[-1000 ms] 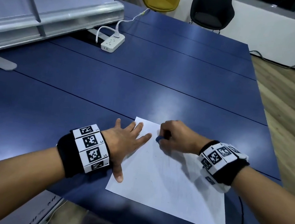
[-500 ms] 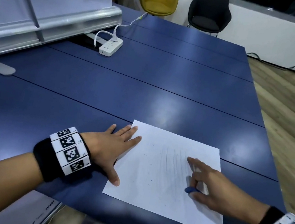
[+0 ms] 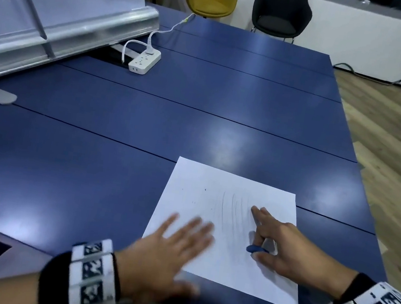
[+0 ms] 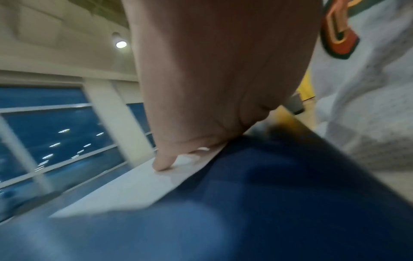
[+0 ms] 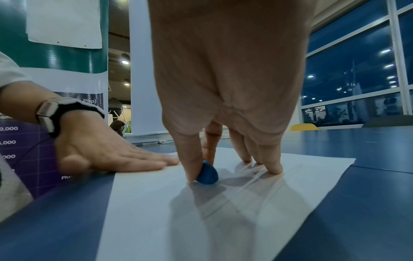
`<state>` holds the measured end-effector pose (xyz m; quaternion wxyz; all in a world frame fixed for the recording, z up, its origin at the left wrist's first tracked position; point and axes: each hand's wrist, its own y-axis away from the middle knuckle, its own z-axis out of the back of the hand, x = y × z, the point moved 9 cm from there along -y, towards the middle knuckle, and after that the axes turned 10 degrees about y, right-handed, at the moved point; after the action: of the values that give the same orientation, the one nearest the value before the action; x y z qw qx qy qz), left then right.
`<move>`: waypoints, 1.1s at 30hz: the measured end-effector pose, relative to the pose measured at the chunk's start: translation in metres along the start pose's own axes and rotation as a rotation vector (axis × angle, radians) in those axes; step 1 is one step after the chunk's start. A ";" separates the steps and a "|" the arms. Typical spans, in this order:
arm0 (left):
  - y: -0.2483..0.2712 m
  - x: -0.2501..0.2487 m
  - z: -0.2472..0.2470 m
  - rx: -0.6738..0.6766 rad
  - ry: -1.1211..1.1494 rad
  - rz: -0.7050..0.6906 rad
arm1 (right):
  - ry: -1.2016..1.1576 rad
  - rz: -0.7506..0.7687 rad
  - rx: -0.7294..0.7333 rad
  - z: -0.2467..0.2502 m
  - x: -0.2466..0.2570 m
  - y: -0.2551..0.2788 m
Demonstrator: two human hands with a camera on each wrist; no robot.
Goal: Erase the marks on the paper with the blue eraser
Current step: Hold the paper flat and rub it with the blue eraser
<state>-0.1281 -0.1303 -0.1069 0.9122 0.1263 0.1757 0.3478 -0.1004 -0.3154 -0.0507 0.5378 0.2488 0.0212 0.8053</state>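
Blue eraser (image 5: pixel 207 174) sits pinched between thumb and forefinger of the right hand (image 3: pixel 291 252), its tip pressed to the paper (image 3: pixel 219 265) toward the sheet's near right part, just below the faint pencil marks (image 3: pixel 234 205) that run up the middle. The other fingers (image 5: pixel 273 166) are spread and propped on the sheet. The paper lies by the near edge of the blue desk (image 3: pixel 146 123). The left hand (image 3: pixel 167 250) is flat and wide, fingers straight, resting on the sheet's near left corner and blurred.

Rubbing is in hand, judging by the grey strokes left; the next move calls for firm strokes up through them while the sheet is held still.

Against half a second ago, the left hand has slid from the sheet's left edge down to its near corner; the eraser has hardly moved.
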 end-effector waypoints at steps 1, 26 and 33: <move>0.003 0.019 0.010 -0.051 0.001 0.091 | -0.006 -0.003 0.002 0.000 0.000 0.000; -0.070 -0.016 0.035 0.113 -0.199 -0.154 | -0.045 -0.017 0.027 0.004 0.005 -0.001; -0.052 0.026 0.038 0.125 -0.025 0.048 | -0.038 -0.016 0.026 0.000 0.001 -0.002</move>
<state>-0.0634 -0.1542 -0.0968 0.8960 0.1917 0.1828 0.3564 -0.0990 -0.3133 -0.0506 0.5412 0.2707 0.0235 0.7958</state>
